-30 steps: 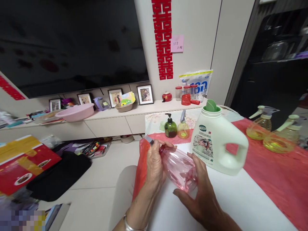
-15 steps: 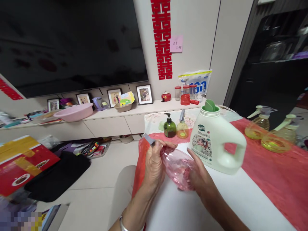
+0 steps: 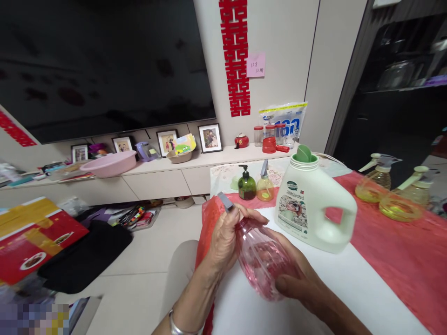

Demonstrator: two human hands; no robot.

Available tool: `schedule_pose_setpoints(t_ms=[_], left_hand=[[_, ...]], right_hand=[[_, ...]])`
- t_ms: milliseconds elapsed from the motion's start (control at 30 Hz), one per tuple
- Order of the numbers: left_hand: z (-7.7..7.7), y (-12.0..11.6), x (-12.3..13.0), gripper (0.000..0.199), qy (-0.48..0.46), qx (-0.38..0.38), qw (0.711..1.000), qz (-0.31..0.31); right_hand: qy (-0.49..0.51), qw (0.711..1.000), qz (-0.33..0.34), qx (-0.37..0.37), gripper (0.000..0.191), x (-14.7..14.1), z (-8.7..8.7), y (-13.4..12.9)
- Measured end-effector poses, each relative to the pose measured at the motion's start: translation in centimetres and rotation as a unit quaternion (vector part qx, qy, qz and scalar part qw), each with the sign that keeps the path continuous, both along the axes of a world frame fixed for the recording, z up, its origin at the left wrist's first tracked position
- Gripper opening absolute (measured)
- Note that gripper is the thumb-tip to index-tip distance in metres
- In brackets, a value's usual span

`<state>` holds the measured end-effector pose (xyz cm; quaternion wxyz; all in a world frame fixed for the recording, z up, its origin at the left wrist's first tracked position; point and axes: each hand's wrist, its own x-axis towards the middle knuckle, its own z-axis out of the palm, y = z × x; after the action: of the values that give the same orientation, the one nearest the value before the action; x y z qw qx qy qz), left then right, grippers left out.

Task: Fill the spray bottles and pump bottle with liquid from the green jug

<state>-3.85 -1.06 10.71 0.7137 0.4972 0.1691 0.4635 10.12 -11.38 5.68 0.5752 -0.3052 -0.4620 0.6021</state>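
Note:
A clear pink spray bottle (image 3: 260, 260) is held tilted between both hands above the white table surface (image 3: 244, 311). My left hand (image 3: 225, 235) is closed round its neck and spray head, and the grey trigger (image 3: 225, 201) sticks out past the fingers. Around the lower body of the bottle wraps my right hand (image 3: 296, 270), its thumb lying on the near side. Just beyond stands a large pale green jug (image 3: 314, 209) with a green scoop-like piece (image 3: 304, 153) in its mouth. Behind the hands are a green pump bottle (image 3: 247, 185) and a yellowish spray bottle (image 3: 264, 187).
Two clear spray bottles with yellow liquid (image 3: 401, 204) stand on the red cloth (image 3: 394, 256) at right. Along the back, a low cabinet (image 3: 157, 179) bears a pink basin (image 3: 110, 164), picture frames and red-lidded jars (image 3: 269, 132). A red box (image 3: 42, 237) sits at left.
The pink spray bottle has turned and its base has swung lower. My right hand has moved down with it, its thumb now showing on the near side. My left hand keeps its grip.

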Motion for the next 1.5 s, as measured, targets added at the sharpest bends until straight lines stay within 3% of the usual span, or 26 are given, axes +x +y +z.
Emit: schedule_pose_setpoints(t_ms=[100,167,233,300,400,633,767,1000,1133,1300,1367,1500], left_hand=[[0.0,-0.1,0.1,0.032,-0.006,-0.007,1.0,0.011],[-0.3,-0.1,0.4,0.032,-0.001,-0.011,0.999,0.043],[-0.7,-0.1,0.6,0.031,0.013,-0.01,0.997,0.081],[-1.1,-0.1,0.8,0.029,0.032,0.0,0.995,0.098],[-1.6,-0.2,1.0,0.027,0.052,0.019,0.995,0.088],[-1.3,-0.2,0.3,0.027,0.085,0.054,0.995,0.02],[-1.4,-0.1,0.1,0.029,0.085,0.049,0.995,0.002],[-2.3,-0.4,-0.1,0.045,0.116,0.073,0.991,-0.002],[-3.1,-1.3,-0.5,0.052,0.136,0.094,0.986,-0.004],[-3.7,-3.4,-0.3,0.083,0.078,-0.024,0.992,-0.095],[-3.8,-4.0,-0.2,0.086,0.057,-0.063,0.989,-0.12],[-4.2,-4.0,-0.1,0.084,0.037,-0.079,0.991,-0.104]], right_hand=[[-0.008,1.0,-0.003,-0.021,0.098,0.0,0.4,0.0],[-0.094,0.993,-0.045,-0.046,0.099,0.0,0.5,-0.1],[-0.248,0.961,-0.111,-0.043,0.102,-0.1,0.4,-0.2],[-0.374,0.912,-0.166,-0.025,0.107,-0.3,0.1,-0.2],[-0.429,0.882,-0.193,-0.013,0.107,-0.6,-0.3,-0.2],[-0.378,0.908,-0.176,-0.045,0.112,-0.4,0.2,0.0],[-0.289,0.95,-0.121,0.016,0.109,0.1,0.6,0.2],[-0.129,0.99,-0.056,-0.024,0.112,0.8,-0.7,0.3],[-0.133,0.988,-0.072,-0.04,0.115,0.8,-1.1,0.2],[-0.142,0.979,-0.148,-0.014,0.111,0.1,-1.3,0.2],[-0.158,0.973,-0.165,0.005,0.111,0.1,-1.5,0.4],[-0.286,0.946,-0.149,0.02,0.104,1.6,-1.2,0.4]])
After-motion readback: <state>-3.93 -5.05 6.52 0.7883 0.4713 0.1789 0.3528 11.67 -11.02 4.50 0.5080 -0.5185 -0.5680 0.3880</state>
